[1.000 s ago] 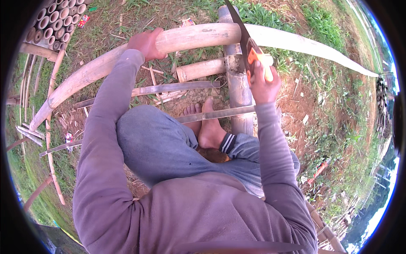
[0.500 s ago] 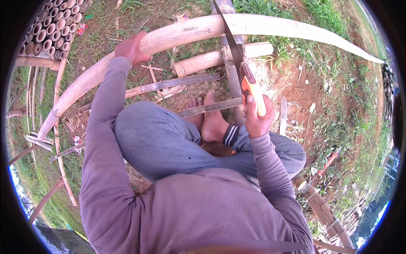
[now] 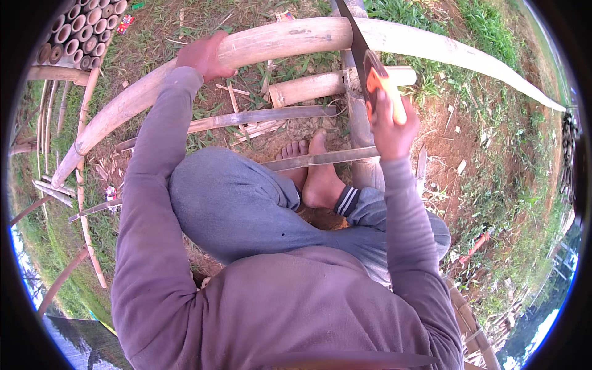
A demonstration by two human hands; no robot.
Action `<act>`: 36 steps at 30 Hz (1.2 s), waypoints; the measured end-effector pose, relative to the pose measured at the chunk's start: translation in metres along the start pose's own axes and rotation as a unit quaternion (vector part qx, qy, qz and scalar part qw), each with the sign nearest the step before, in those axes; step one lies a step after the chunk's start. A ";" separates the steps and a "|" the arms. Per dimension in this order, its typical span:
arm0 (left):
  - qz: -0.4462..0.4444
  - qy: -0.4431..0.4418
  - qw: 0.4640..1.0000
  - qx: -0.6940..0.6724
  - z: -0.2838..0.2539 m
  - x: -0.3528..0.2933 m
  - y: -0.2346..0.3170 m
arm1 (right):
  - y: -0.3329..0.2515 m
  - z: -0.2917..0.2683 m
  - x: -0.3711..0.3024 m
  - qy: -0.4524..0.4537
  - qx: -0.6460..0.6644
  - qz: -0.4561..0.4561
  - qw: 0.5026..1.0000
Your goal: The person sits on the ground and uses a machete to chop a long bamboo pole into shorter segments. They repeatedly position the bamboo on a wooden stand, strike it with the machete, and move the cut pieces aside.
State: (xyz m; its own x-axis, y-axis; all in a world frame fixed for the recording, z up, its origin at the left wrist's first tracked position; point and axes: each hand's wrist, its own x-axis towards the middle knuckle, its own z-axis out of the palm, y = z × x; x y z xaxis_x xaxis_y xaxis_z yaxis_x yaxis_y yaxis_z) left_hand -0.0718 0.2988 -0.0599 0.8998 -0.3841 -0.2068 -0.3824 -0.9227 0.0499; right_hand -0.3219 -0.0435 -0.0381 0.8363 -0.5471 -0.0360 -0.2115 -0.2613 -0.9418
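1. Okay, biggest first: pole [image 3: 296, 36], pale bamboo, spans the scene left to right beyond the sitter's knees. Looks curved, but the lens bends edges.
2. Sitter [image 3: 290, 302] faces it from where I stand: grey-purple top, blue trousers, legs folded, bare feet [image 3: 324, 182] close together.
3. Stack [image 3: 83, 34] of cut tubes, far left, open ends showing.
4. Log [image 3: 361, 129] runs away from the sitter, passes under the pole near the saw.
5. Short tube [image 3: 305, 89] crosses the log, nearer the sitter than the pole. Over or through: can't tell.
6. Two split slats: one [image 3: 265, 116] left of the log, one [image 3: 320, 160] in front of the feet.
7. Saw [image 3: 368, 65]: dark blade across the pole, orange handle toward the sitter. Cut depth: can't tell.
8. Left hand [image 3: 205, 57]: fingers wrapped over the pole, thumb on the near side, well left of the blade.
9. Right hand [image 3: 394, 126]: fingers clenched round the saw handle.
10. Red wrapper [image 3: 125, 24] on the grass beside the stack.
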 end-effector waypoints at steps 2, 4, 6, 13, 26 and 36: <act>0.016 0.033 0.999 0.011 0.000 0.010 0.003 | -0.015 0.038 0.053 0.097 -0.051 -0.101 0.989; 0.010 0.028 1.000 -0.005 -0.004 0.010 -0.007 | -0.017 0.037 0.045 0.075 -0.029 -0.094 0.992; 0.007 0.027 0.999 -0.015 -0.001 0.008 -0.017 | -0.008 0.010 0.001 0.031 -0.054 -0.083 0.995; -0.002 0.026 1.000 -0.010 0.010 -0.003 -0.008 | 0.025 -0.051 -0.103 0.019 -0.016 -0.067 0.997; 0.006 0.016 1.000 -0.022 0.001 0.005 -0.019 | 0.028 -0.067 -0.136 0.013 -0.060 -0.081 0.995; 0.022 0.020 0.999 -0.021 -0.004 0.007 -0.009 | -0.007 0.038 0.027 0.060 0.002 -0.067 0.996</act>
State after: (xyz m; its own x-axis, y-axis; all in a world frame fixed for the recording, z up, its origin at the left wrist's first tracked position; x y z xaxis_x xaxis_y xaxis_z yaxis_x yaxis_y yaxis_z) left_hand -0.0611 0.3041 -0.0584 0.8900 -0.4253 -0.1645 -0.4140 -0.9048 0.0999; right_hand -0.2781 -0.0262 -0.0452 0.7898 -0.5993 0.1303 -0.1005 -0.3361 -0.9365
